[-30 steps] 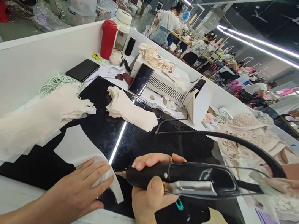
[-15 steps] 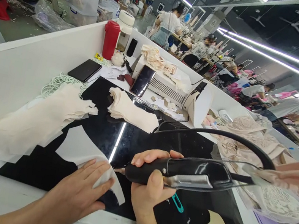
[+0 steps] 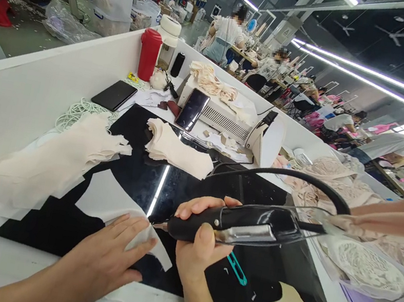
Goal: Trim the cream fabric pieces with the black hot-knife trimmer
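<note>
Head view: the left hand [image 3: 106, 249] lies flat on the white, curved fabric piece [image 3: 108, 197], left of centre toward the near edge of the black, glossy, flat surface [image 3: 262, 271]. The right hand [image 3: 200, 247] grips the black, cylindrical handheld tool [image 3: 241, 212], metal tip [image 3: 161, 225] at the fabric. Press fabric flat; guide tip steadily, fingers clear. No brand or label is legible on the tool.

Black is shared by the handheld tool [image 3: 245, 217] (its silvery lever [image 3: 250, 234] excepted) and the mat [image 3: 263, 266]. The near cloth piece [image 3: 103, 197] is tinted white, the left cloth pile [image 3: 40, 159] cream. Teal is shown by the near-right implement [image 3: 237, 271], red by the far flask [image 3: 149, 56]; a garment [image 3: 364, 263] at right is lace-patterned in off-white.
</note>
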`<action>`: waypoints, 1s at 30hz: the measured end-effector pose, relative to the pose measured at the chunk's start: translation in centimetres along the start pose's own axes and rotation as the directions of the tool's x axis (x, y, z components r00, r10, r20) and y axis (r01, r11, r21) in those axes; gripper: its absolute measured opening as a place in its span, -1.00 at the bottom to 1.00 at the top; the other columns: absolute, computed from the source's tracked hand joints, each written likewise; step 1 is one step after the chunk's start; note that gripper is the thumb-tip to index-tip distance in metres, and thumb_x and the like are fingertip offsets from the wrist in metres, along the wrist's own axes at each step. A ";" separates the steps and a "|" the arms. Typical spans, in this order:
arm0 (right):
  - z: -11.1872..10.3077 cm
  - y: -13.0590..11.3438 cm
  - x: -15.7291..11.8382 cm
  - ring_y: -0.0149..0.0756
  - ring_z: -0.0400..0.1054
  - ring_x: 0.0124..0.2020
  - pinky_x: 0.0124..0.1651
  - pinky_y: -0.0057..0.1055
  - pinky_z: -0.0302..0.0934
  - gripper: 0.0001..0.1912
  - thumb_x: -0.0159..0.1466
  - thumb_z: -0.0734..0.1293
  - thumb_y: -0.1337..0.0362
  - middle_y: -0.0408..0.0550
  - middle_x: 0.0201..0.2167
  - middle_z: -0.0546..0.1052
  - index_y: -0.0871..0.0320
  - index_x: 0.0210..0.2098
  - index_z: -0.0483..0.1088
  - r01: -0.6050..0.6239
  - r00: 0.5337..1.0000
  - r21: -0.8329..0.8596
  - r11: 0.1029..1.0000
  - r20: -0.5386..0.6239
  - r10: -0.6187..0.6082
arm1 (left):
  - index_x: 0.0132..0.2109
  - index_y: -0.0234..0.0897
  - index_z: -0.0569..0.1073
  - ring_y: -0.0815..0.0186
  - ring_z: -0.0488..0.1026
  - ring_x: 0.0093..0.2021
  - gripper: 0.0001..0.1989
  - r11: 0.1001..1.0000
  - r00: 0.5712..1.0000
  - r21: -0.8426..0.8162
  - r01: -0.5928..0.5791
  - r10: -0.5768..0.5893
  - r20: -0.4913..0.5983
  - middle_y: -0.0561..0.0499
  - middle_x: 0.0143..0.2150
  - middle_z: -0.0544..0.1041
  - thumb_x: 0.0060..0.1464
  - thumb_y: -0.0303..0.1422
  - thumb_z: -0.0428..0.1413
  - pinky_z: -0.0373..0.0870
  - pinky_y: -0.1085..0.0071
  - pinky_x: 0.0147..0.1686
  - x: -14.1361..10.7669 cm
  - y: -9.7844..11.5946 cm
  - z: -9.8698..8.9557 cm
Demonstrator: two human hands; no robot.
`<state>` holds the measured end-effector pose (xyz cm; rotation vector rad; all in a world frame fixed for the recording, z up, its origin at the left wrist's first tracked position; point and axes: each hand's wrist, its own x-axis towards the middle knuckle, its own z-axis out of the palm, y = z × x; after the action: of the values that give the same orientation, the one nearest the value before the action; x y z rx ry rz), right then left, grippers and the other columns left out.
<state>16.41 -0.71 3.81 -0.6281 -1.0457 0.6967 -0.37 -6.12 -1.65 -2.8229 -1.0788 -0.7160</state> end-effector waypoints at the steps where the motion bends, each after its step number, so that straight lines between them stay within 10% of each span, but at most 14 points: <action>1: 0.0 -0.2 0.2 -0.39 0.41 -0.46 -0.40 -0.36 0.41 -0.59 0.35 0.45 0.17 -0.24 -0.32 0.45 -0.02 0.12 0.30 0.002 1.000 -0.011 1.000 -0.004 -0.002 | 0.23 -0.28 0.49 0.04 0.57 0.15 -0.65 1.000 1.000 -0.005 0.004 -0.004 -0.003 -0.20 0.16 0.61 0.50 -0.24 -0.03 0.54 0.10 0.16 0.0 -0.3 -0.3; 7: -0.1 -2.2 1.1 -0.40 0.36 -0.53 -0.49 -0.39 0.38 -0.58 0.29 0.47 0.08 -0.29 -0.39 0.43 -0.01 0.05 0.30 0.001 0.997 -0.052 0.999 -0.081 -0.005 | 0.20 -0.25 0.49 0.27 0.48 0.27 -0.42 0.994 0.996 -0.090 -0.065 0.069 0.047 0.00 0.25 0.59 0.21 -0.75 -0.16 0.39 0.28 0.31 -0.9 -3.8 -1.6; 15: -1.6 -4.6 -0.3 -0.41 0.38 -0.52 -0.48 -0.41 0.41 -0.58 0.29 0.50 0.10 -0.28 -0.38 0.46 -0.03 0.06 0.34 -0.069 0.998 0.032 0.997 -0.002 0.069 | 0.19 -0.31 0.52 0.04 0.56 -0.01 -0.51 0.982 0.990 0.166 0.093 -0.110 0.092 -0.17 0.07 0.61 0.27 -0.68 -0.10 0.53 0.16 -0.08 -0.8 -2.2 -1.2; 30: -1.4 -2.9 -1.8 -0.41 0.38 -0.51 -0.48 -0.41 0.42 -0.55 0.34 0.45 0.07 -0.25 -0.36 0.44 -0.01 0.14 0.29 0.012 1.000 0.002 1.000 0.012 -0.012 | 0.11 -0.44 0.56 0.08 0.55 -0.22 -0.59 0.966 0.996 0.253 0.056 -0.073 0.058 -0.20 -0.07 0.61 0.43 -0.57 -0.17 0.42 0.16 -0.28 0.0 -1.1 -2.1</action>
<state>17.70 -4.12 4.50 -0.6164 -1.0588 0.6920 -1.96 -5.71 0.06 -2.6235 -1.1836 -0.4533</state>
